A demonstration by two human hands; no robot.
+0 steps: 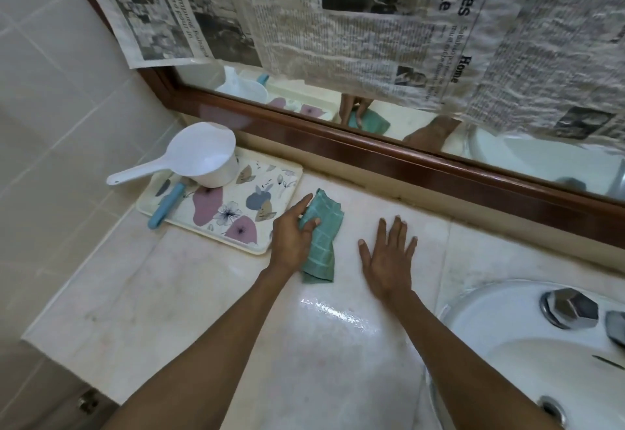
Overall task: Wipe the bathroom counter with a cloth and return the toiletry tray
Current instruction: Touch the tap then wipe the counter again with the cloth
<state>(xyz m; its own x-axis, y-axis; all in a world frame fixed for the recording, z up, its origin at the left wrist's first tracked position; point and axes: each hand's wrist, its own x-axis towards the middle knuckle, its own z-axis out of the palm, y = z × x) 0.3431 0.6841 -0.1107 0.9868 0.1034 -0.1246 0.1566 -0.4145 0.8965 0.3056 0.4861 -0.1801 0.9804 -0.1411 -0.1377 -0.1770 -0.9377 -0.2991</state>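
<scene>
A teal checked cloth lies crumpled on the pale marble counter. My left hand presses down on its left side, fingers curled over the fabric. Flat on the counter to the right of the cloth rests my right hand, fingers spread and holding nothing. The floral toiletry tray sits at the counter's back left, touching my left hand's side. On it stand a white plastic dipper and a blue-handled item.
A white sink basin with a chrome tap knob fills the lower right. A wood-framed mirror covered with newspaper sheets runs along the back. A wet glossy patch shows on the counter between my forearms. Tiled wall stands at left.
</scene>
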